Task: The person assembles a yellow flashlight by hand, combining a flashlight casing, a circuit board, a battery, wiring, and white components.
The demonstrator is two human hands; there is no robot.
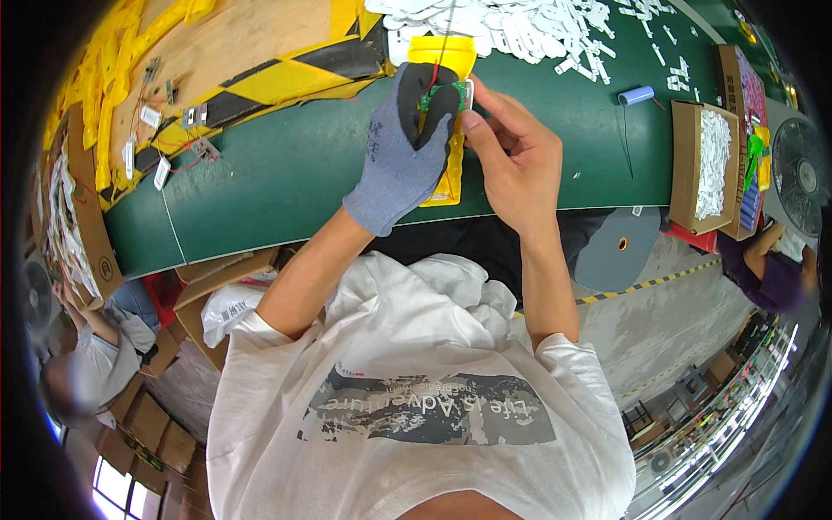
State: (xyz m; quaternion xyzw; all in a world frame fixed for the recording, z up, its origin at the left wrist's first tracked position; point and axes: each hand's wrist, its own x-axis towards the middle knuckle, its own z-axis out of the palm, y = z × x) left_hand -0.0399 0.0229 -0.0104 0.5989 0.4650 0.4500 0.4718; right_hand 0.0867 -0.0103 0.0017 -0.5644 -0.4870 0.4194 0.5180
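Note:
My left hand, in a grey-blue glove with dark fingertips, is closed around a small green circuit board. My bare right hand pinches the white-edged right side of the same board between thumb and fingers. A thin red and dark wire rises from the board past the gloved fingers. Beneath both hands lies a long yellow plastic housing on the green table. Its middle is hidden by the glove, and so is much of the board.
White plastic pieces are heaped at the back. A blue cylindrical battery with wires lies to the right, near a cardboard box of white parts. At left are a striped-edged board, small wired electronics and another box. Other people sit at both sides.

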